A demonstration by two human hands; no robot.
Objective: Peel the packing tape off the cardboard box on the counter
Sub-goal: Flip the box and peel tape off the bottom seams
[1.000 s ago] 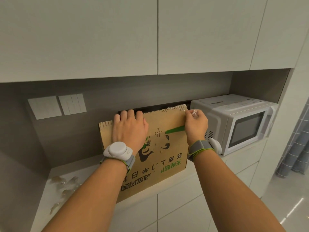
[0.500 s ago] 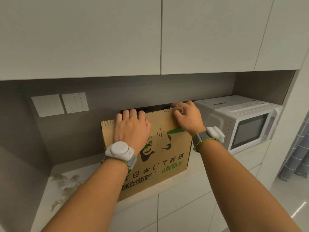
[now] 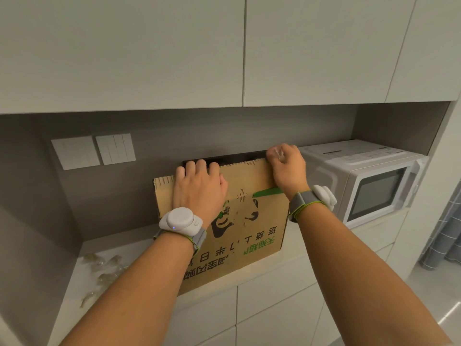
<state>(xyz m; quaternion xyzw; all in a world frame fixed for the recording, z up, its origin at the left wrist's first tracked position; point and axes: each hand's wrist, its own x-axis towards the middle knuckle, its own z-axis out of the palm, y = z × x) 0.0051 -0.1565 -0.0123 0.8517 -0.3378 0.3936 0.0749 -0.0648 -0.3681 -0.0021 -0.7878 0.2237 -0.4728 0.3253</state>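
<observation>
Box [image 3: 249, 221] is standing upright on the counter [image 3: 311, 258], print upside down, open dark top facing the wall, microwave [image 3: 374, 186] just beside it on the right. Left hand [image 3: 198, 189] is lying flat on the front face, fingers hooking over the top edge left of centre, bracing, holding nothing else. Right hand [image 3: 287, 166] is sitting at the top right corner, fingers curling tight around a shiny clear bit of tape [image 3: 278, 153], looks like a pinch between thumb and fingers. How much tape is still sticking is too small to tell. Key relation: the tape is running along the top edge, long axis left-right, and the free end is at the right corner, so the right hand is the nearer one and is already on it. Judging the pull needs to go up and away from the corner, with the left hand pressing the box steady. Crumpled clear scraps [image 3: 104, 270] are lying on the counter at left.
</observation>
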